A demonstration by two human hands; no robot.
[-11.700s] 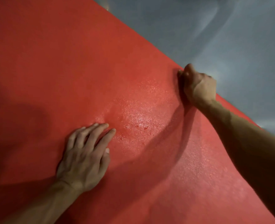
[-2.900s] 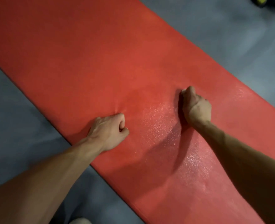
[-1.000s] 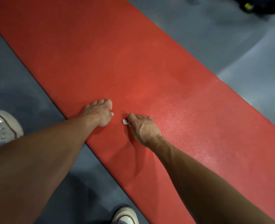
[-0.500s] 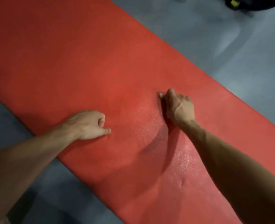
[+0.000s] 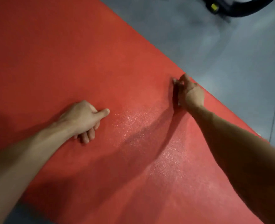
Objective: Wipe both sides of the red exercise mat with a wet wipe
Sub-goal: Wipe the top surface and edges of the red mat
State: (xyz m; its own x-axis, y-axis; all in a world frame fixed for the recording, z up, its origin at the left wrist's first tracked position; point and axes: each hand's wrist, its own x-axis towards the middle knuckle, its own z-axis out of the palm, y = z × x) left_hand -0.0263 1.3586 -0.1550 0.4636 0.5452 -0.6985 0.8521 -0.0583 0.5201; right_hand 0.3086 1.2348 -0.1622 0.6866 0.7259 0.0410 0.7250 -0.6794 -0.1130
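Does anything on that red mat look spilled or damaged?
No damage shows. The red foam exercise mat lies flat; glistening patches between the left hand and right hand look like moisture, not a spill.

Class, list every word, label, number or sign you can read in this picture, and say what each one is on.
None can be read.
Red exercise mat: plain, no print visible.
Black object at the top right: its small yellow patch is too blurred to read.
Grey floor: no markings.
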